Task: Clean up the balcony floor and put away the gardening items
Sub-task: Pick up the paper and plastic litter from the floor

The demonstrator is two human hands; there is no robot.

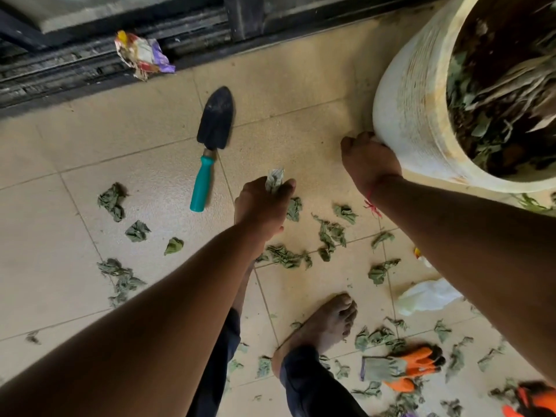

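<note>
My left hand (pixel 261 206) hangs over the tiled floor and pinches a crumpled dry leaf (pixel 274 180) between its fingers. My right hand (pixel 368 159) grips the lower side of a big white pot (pixel 412 100) that is tilted and holds soil and dead leaves. Several dry green leaves (pixel 285 256) lie scattered on the tiles around my feet. A black trowel with a teal handle (pixel 207 158) lies just left of my left hand. An orange and grey glove (pixel 403 367) lies at lower right, a second orange glove (pixel 532 400) at the corner.
A crumpled colourful wrapper (pixel 141 54) sits on the dark sliding-door track (pixel 60 73) at the top. A white plastic bag (pixel 427 296) lies on the floor under my right forearm. My bare foot (pixel 322 329) stands among the leaves.
</note>
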